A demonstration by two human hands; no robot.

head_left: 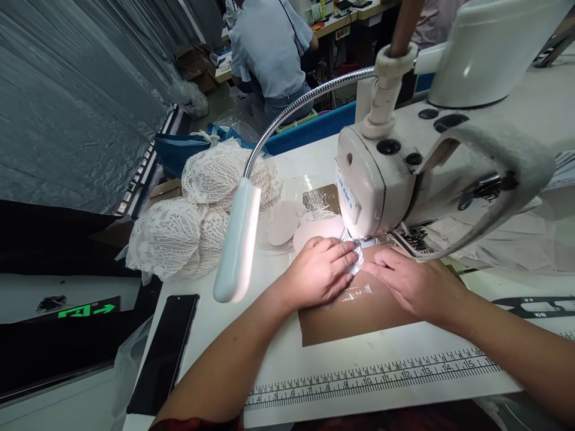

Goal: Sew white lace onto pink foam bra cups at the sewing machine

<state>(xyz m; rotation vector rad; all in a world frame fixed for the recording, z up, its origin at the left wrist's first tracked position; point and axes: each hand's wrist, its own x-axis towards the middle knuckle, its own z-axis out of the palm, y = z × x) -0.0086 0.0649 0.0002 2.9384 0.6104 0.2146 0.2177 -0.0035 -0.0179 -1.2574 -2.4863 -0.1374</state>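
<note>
Under the head of a white sewing machine [363, 179] lies a small piece of white lace fabric [357, 261]. My left hand [321, 269] rests flat on it, fingers stretched toward the needle area, pressing it to the bed. My right hand [404, 278] is just to the right, its fingertips at the fabric's edge; its other fingers are curled, and whether they pinch the cloth is hard to make out. Both hands are over a brown sheet [359, 323] on the table. Pale oval pads [284, 223] lie behind my left hand.
Stacked white lace cups [166, 236] sit at the left. A lamp [238, 245] on a bendy metal neck hangs before them. A black phone [164, 353] lies by the left edge, a printed ruler [368, 380] along the front. Beyond the table a person [274, 54] sits, back turned.
</note>
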